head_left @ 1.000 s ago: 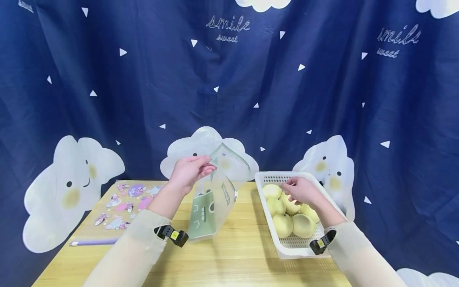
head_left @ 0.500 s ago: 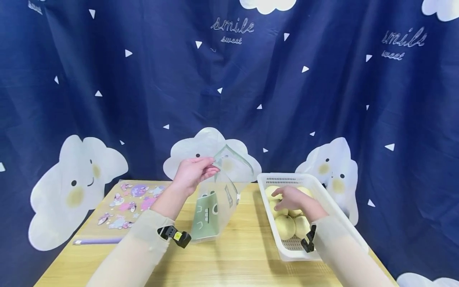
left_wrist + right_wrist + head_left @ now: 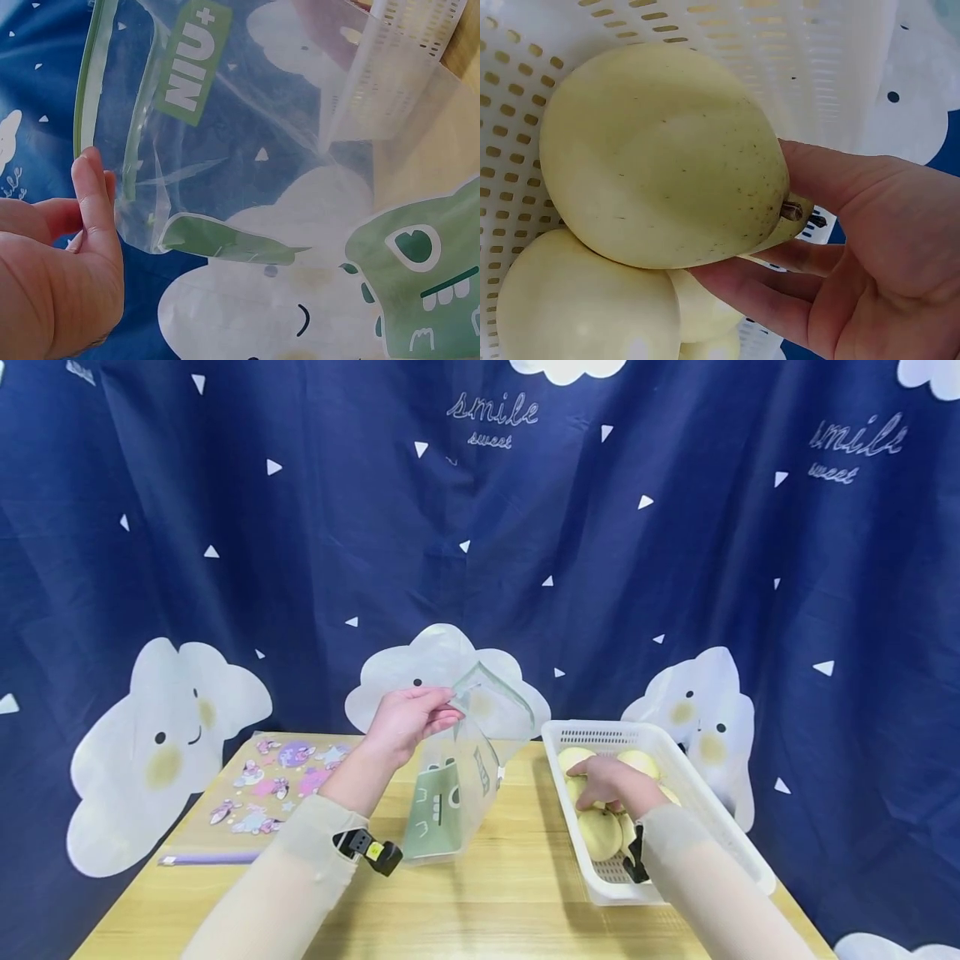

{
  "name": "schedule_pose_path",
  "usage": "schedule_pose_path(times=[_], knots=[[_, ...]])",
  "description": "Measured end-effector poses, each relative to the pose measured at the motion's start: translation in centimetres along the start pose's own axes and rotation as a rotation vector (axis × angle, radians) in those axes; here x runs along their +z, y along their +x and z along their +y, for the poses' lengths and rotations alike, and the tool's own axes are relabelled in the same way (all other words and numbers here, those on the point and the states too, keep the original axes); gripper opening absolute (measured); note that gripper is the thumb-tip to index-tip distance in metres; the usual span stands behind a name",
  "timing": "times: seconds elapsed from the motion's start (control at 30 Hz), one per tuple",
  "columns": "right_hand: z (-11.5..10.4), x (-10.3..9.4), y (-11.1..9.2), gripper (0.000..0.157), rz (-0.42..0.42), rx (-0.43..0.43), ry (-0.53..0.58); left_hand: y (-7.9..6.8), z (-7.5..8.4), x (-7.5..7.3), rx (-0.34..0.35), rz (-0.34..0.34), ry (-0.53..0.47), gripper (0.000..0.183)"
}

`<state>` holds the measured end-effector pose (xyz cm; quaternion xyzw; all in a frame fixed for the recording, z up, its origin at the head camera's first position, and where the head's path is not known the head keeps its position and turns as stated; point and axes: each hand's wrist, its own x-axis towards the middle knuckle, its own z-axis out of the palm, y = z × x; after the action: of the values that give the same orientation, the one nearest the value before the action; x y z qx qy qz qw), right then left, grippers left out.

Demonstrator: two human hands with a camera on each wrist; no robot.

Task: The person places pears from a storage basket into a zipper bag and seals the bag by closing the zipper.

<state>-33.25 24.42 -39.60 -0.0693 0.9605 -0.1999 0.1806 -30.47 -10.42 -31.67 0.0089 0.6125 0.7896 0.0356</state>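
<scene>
My left hand (image 3: 411,720) pinches the top edge of a clear zip bag (image 3: 474,764) printed with a green cartoon monster. In the left wrist view, the thumb and fingers of the left hand (image 3: 71,262) meet at the green zip strip (image 3: 88,82), and the bag's mouth gapes. My right hand (image 3: 609,781) is down in the white basket, thumb and fingers curled round a pear (image 3: 791,229). A larger pear (image 3: 660,157) in front hides the fingertips. More pears (image 3: 600,833) lie around the hand.
The white perforated basket (image 3: 567,852) stands at the right of the wooden table (image 3: 480,910). A flat patterned pouch with pink and purple figures (image 3: 262,785) and a purple slider strip (image 3: 210,858) lies at the left. A blue curtain (image 3: 480,585) hangs behind.
My right hand has moved down and left from above the pears into the basket, its fingers now round one. The left hand keeps its hold on the bag. The head view has shifted slightly.
</scene>
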Motion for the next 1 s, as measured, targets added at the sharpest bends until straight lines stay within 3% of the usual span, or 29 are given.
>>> schedule_pose_path(times=[0.33, 0.5, 0.67, 0.8, 1.0], knots=[[0.4, -0.8, -0.6, 0.067, 0.053, -0.108, -0.094, 0.2, -0.4, -0.2, -0.001, 0.005, -0.008, 0.040], [0.9, -2.2, -1.2, 0.065, 0.185, -0.220, -0.114, 0.2, -0.5, -0.2, 0.008, 0.011, -0.014, 0.038], [1.5, -3.0, -2.1, 0.067, 0.338, -0.275, -0.045, 0.2, -0.4, -0.1, 0.006, 0.011, 0.002, 0.037], [1.4, -3.5, -2.6, 0.067, 0.470, -0.263, 0.020, 0.2, -0.4, -0.2, 0.011, 0.008, 0.009, 0.038], [0.8, -3.9, -3.2, 0.074, 0.562, -0.189, 0.134, 0.2, -0.4, -0.2, 0.008, 0.012, 0.010, 0.040]])
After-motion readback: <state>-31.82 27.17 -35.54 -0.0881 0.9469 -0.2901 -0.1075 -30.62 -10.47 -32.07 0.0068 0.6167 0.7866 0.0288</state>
